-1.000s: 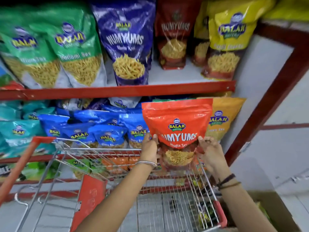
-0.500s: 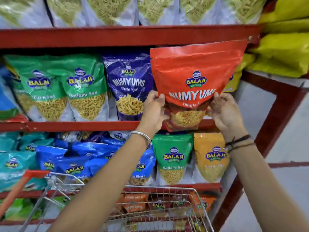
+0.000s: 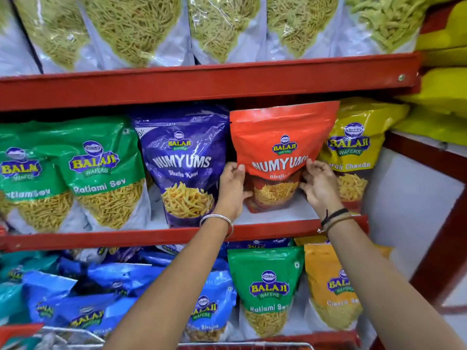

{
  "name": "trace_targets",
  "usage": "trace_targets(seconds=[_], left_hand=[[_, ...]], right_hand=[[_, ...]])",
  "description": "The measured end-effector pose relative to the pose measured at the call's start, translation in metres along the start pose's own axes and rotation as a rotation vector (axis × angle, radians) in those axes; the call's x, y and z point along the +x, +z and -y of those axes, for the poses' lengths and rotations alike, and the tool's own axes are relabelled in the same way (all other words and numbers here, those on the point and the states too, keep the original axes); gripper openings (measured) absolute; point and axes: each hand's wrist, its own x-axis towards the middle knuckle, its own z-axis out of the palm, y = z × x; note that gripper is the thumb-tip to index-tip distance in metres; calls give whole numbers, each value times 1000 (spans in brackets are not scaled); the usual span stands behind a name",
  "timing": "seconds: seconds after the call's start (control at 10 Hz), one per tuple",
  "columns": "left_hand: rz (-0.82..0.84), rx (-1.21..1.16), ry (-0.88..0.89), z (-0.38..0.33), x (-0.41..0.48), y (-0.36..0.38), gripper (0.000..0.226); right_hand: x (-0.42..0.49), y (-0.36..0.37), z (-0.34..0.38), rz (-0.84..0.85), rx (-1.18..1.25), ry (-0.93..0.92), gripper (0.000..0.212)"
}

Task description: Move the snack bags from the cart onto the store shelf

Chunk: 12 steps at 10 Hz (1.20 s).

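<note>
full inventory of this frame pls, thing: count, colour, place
orange-red Numyums bag: 1, middle shelf, held by both hands between purple and yellow bags
purple Numyums bag: 1, middle shelf
green Ratlami Sev bags: 2, middle shelf, left
yellow bag: 1, middle shelf, right
clear-window sev bags: several, top shelf
blue bags: a pile, bottom shelf, left
green bag: 1, bottom shelf
orange-yellow bag: 1, bottom shelf
shelf rails: red
cart rim: wire, bottom edge
left hand: on bag's left edge
right hand: on bag's right edge
</note>
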Motion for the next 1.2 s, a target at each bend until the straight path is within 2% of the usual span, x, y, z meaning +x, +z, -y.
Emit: trace_targets(seconds=[0.1,0.2,0.3,0.4,0.5,0.8,0.9,1.0,1.1,1.2], left_hand=[[20,2,-22,3,7,1,10],[35,80,-23,15,9,-5,38],[76,306,16,30,5,-12,55],[180,398,-9,36,-2,-13,73],[215,409,-56,32,-5,-13,86],[234,369,-111,17,-34,-23,85],[281,372,-120,12,-47,-26,110],[275,388,-95,10,-54,-26,120],[222,357,-122,5,-64,-29,112],[183,283,-85,-2,-76,-32,86]], right_hand=[[16,3,-4,-24,12,35,4],[20,3,-12,18,-14,74,32],[17,-6,-21,66,-169,120,64],[14,-13,-23,114,-329,163,86],[7,-15,-24,142,-431,154,91],[-32,-46,-4,223,-434,149,92],[-41,-52,2,222,-418,171,96],[-45,-53,3,256,-406,183,99],[-52,-48,3,280,-384,180,99],[-69,-59,-9,246,-365,109,94]])
